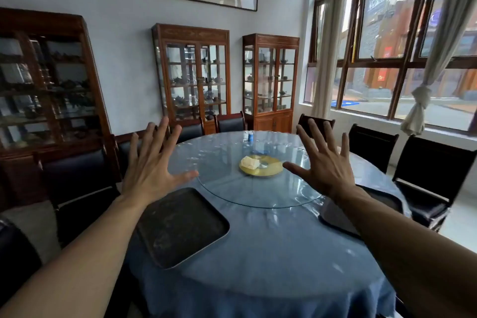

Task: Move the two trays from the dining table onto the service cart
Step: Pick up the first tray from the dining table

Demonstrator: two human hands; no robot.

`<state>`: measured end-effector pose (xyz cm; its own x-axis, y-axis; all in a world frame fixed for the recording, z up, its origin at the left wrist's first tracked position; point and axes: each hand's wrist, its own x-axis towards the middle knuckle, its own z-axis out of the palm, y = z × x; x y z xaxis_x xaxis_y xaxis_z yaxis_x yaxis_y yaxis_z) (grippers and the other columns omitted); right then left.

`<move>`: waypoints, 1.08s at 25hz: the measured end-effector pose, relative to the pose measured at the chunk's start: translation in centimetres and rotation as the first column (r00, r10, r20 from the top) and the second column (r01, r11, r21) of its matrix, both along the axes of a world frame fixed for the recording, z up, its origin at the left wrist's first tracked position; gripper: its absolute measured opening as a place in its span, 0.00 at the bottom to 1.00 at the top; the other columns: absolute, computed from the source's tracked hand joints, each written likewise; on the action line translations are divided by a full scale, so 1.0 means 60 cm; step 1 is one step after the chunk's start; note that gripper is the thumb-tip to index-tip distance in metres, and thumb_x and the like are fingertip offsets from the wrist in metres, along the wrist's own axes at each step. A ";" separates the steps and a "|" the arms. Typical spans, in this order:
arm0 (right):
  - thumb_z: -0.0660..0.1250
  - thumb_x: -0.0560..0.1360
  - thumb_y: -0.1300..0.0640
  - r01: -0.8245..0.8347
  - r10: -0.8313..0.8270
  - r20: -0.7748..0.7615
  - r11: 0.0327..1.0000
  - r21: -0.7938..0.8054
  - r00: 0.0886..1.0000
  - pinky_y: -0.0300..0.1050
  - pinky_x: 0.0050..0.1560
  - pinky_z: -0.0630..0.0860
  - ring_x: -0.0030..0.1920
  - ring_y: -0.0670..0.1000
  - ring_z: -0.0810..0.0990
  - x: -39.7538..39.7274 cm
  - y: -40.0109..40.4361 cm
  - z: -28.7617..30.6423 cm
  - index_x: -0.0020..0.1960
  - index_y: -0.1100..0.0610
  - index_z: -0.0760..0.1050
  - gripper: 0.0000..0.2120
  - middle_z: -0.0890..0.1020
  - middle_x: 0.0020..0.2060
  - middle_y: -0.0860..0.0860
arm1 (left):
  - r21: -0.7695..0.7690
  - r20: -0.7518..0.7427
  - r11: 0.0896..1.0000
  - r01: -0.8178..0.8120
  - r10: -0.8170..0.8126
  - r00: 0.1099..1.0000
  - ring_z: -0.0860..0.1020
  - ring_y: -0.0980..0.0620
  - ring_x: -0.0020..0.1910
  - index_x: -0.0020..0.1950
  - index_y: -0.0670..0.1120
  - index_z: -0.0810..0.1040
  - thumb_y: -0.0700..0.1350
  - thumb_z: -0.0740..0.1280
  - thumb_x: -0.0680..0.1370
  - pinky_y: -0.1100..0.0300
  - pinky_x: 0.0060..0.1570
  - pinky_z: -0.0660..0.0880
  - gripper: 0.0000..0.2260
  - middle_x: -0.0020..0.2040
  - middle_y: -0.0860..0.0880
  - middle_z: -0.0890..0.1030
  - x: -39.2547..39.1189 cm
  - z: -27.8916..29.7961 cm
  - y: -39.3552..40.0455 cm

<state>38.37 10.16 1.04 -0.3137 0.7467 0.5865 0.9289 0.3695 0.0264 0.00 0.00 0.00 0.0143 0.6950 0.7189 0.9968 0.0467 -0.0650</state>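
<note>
A dark rectangular tray (pixel 180 227) lies empty on the round dining table (pixel 271 261), near its left front edge. A second dark tray (pixel 335 217) sits at the table's right side, mostly hidden under my right forearm. My left hand (pixel 152 162) is held up above the table's left edge, fingers spread, holding nothing. My right hand (pixel 325 162) hovers over the glass turntable's right side, also spread and empty. Neither hand touches a tray. No service cart shows in this view.
A glass turntable (pixel 232 186) carries a yellow plate (pixel 271 170) with a white napkin. A small blue container (pixel 249 136) stands at the far side. Dark chairs (pixel 428 175) ring the table. Wooden display cabinets (pixel 193 72) line the back wall; windows on the right.
</note>
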 end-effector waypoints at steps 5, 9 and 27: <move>0.40 0.68 0.20 -0.063 0.067 0.053 0.995 -0.082 0.996 0.68 0.74 0.35 0.77 0.55 0.30 -0.105 -0.016 -0.068 0.78 0.40 0.31 0.45 0.35 0.79 0.48 | -0.086 0.018 0.989 -0.117 0.118 0.993 0.40 0.48 0.80 0.80 0.56 0.39 0.79 0.50 0.69 0.39 0.75 0.43 0.47 0.82 0.49 0.40 -0.075 -0.070 -0.063; 0.39 0.69 0.21 -0.104 0.113 0.043 0.980 -0.168 0.993 0.67 0.74 0.36 0.77 0.54 0.31 -0.176 -0.039 -0.122 0.77 0.40 0.31 0.44 0.36 0.79 0.47 | -0.162 0.076 0.977 -0.135 0.149 0.986 0.41 0.49 0.80 0.80 0.57 0.39 0.79 0.52 0.69 0.41 0.76 0.42 0.48 0.81 0.52 0.39 -0.134 -0.130 -0.113; 0.43 0.71 0.23 -0.163 0.221 0.102 0.901 -0.401 0.970 0.63 0.74 0.34 0.78 0.52 0.34 -0.313 0.072 -0.274 0.78 0.42 0.35 0.43 0.39 0.79 0.46 | -0.398 0.196 0.890 -0.222 0.319 0.927 0.35 0.54 0.78 0.77 0.61 0.31 0.80 0.48 0.69 0.44 0.75 0.39 0.46 0.80 0.54 0.37 -0.245 -0.304 -0.077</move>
